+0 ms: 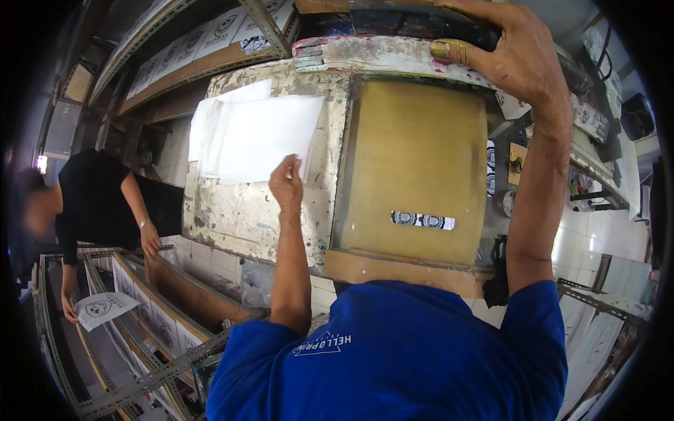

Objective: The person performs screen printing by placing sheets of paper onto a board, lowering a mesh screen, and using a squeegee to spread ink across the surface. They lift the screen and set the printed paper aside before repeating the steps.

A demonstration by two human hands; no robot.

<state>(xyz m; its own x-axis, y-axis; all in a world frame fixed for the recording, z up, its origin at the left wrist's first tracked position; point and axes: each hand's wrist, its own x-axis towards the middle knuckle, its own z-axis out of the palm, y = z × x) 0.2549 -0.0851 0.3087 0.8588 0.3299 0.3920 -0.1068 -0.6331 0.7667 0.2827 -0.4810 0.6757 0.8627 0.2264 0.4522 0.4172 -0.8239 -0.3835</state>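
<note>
white sheets [253, 137] loosely overlapped on a paint-spattered table [228, 216], up and to the left of the left hand [286, 184], with fingers drawn together at their lower right corner, hard to tell whether pinching or merely touching. to the right of that hand, a yellow framed screen [421, 161] with a patterned strip [423, 220] in its lower part; beyond it, the right hand [525, 55] over a black bar [421, 22], thumb spread from the fingers, unclear whether gripping.
</note>
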